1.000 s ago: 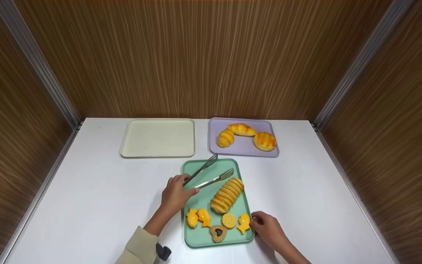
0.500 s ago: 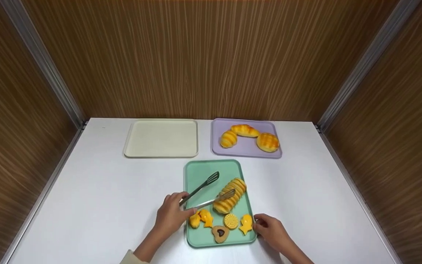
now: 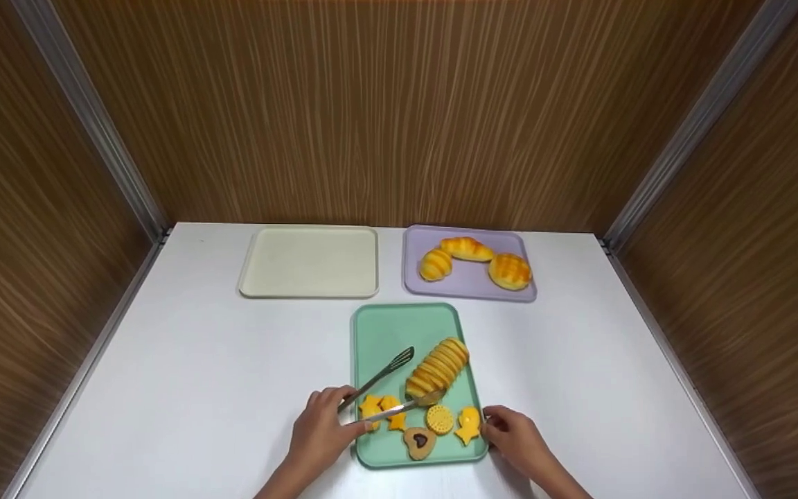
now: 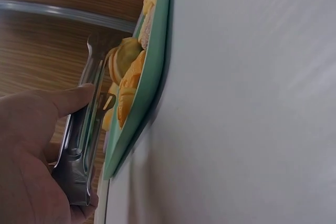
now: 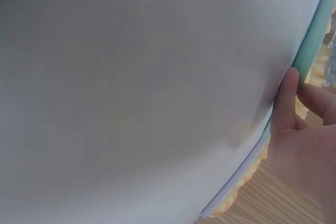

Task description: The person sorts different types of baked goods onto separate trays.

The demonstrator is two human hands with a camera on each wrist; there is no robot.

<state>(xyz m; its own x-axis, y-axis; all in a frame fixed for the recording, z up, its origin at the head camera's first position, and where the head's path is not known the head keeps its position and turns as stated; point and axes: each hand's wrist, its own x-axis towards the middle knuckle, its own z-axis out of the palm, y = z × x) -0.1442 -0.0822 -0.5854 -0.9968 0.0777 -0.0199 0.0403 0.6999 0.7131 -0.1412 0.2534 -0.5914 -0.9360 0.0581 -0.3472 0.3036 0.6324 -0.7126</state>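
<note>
My left hand (image 3: pixel 319 431) holds metal tongs (image 3: pixel 399 409) over the green tray (image 3: pixel 406 320), its thumb along one arm in the left wrist view. The tongs' arms stand spread, one tip overlapping the near end of a ridged bread roll (image 3: pixel 442 364), the other above bare tray to its left. Near the tray's front lie a heart-shaped cookie (image 3: pixel 418 443), a round biscuit (image 3: pixel 440 419), a yellow fish-shaped piece (image 3: pixel 468 425) and orange-yellow pieces (image 3: pixel 371 407) partly behind the tongs. My right hand (image 3: pixel 518 438) pinches the tray's right rim between thumb and fingers, close up in the right wrist view.
A cream tray (image 3: pixel 309 263) stands at the back left of the white table (image 3: pixel 198 360). Beside it, a lilac tray (image 3: pixel 465 282) bears a croissant (image 3: pixel 467 249), a striped roll (image 3: pixel 436 265) and a round bun (image 3: pixel 510 271). Wood-grain panels (image 3: pixel 385 111) enclose the table.
My left hand has brought the tongs toward the front of the green tray, from its far part to the roll's near end. The right hand stays at the rim; the view has shifted slightly.
</note>
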